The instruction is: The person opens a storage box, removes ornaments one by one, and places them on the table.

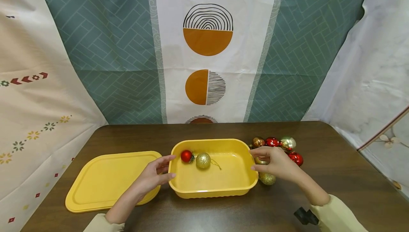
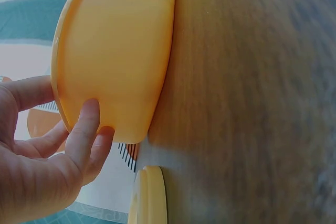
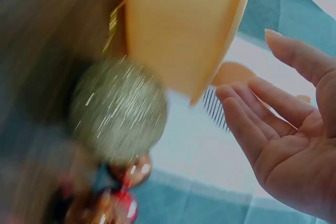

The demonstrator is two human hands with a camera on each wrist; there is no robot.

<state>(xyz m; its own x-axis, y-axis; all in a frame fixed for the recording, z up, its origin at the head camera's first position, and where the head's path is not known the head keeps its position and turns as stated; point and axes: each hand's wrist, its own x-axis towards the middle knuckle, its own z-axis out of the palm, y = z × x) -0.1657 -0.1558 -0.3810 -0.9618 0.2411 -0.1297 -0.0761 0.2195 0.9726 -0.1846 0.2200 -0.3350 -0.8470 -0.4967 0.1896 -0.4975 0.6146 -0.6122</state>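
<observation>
A yellow plastic box (image 1: 217, 185) stands on the table, holding a small red ornament ball (image 1: 186, 156) and a gold glitter ball (image 1: 203, 161) with a string loop. At its left end, my left hand (image 1: 157, 173) grips the rim, some fingers (image 2: 86, 129) against the outer wall. My right hand (image 1: 277, 162) hovers beside the right end; in the right wrist view its fingers (image 3: 252, 119) are loosely bent, hold nothing and are apart from the box wall. Under this hand lies another gold glitter ball (image 1: 267, 179), blurred in the right wrist view (image 3: 118, 109).
A yellow lid (image 1: 112, 175) lies on the dark wooden table (image 1: 204, 212) left of the box. Several red and gold balls, among them a shiny red one (image 1: 295, 158) and a pale gold one (image 1: 288, 143), cluster at the right. Patterned cloth (image 1: 207, 61) hangs behind.
</observation>
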